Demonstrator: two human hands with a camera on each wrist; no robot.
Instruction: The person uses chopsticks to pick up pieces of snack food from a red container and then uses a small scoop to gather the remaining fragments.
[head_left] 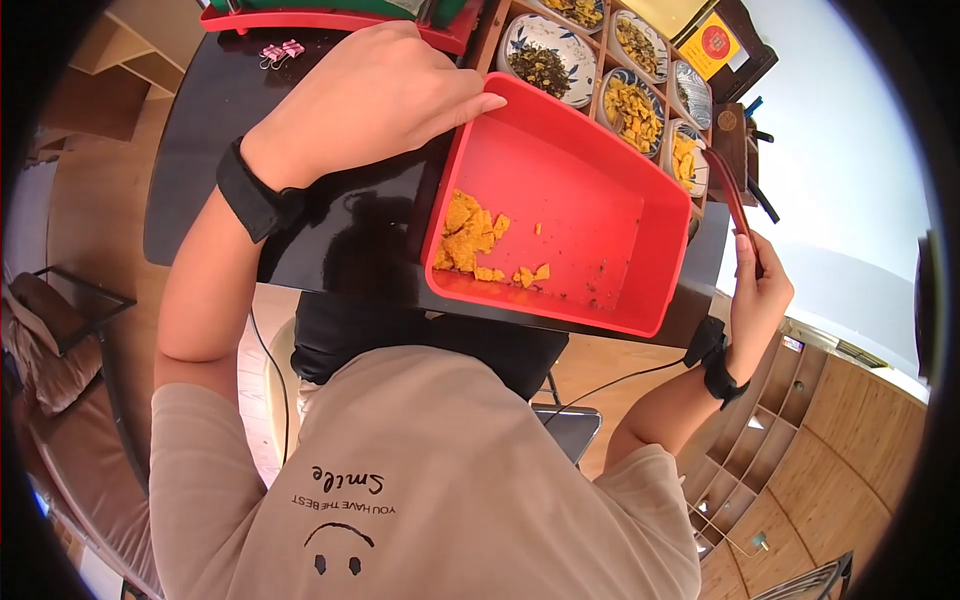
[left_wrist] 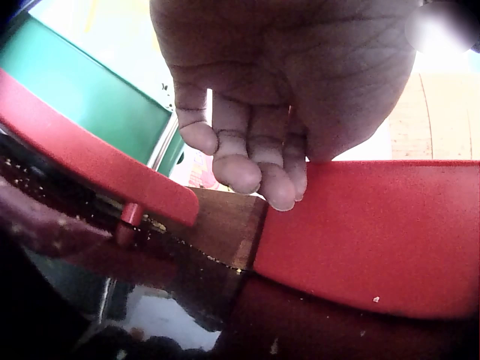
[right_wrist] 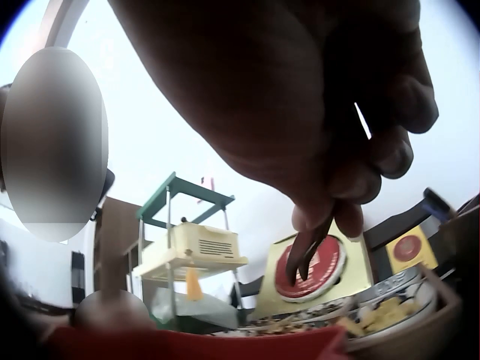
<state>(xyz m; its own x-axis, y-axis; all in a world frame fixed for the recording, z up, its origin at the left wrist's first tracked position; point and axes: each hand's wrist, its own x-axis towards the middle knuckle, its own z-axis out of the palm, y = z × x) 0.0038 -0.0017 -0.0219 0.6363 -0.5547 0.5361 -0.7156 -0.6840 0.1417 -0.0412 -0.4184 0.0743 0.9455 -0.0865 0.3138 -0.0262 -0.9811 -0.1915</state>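
A red plastic bin (head_left: 560,190) sits on the dark table with orange-yellow dried pieces (head_left: 465,235) at its near left corner and a few crumbs. At the bin's far left corner my left hand (head_left: 385,95) grips the rim, thumb over the edge. In the left wrist view its fingers hang down against the outer wall (left_wrist: 375,232). My right hand (head_left: 760,280) holds slim brown tongs (head_left: 732,190) beyond the bin's right side. The tongs' two tips (right_wrist: 301,259) are close together, near a bowl of yellow pieces (head_left: 684,160).
A wooden divided tray (head_left: 597,70) at the back right bears several patterned bowls of dried bits. Left of it stands a green container (head_left: 310,8) on a red base. Pink clips (head_left: 282,50) lie on the table (head_left: 200,150). A yellow card (head_left: 712,45) stands behind.
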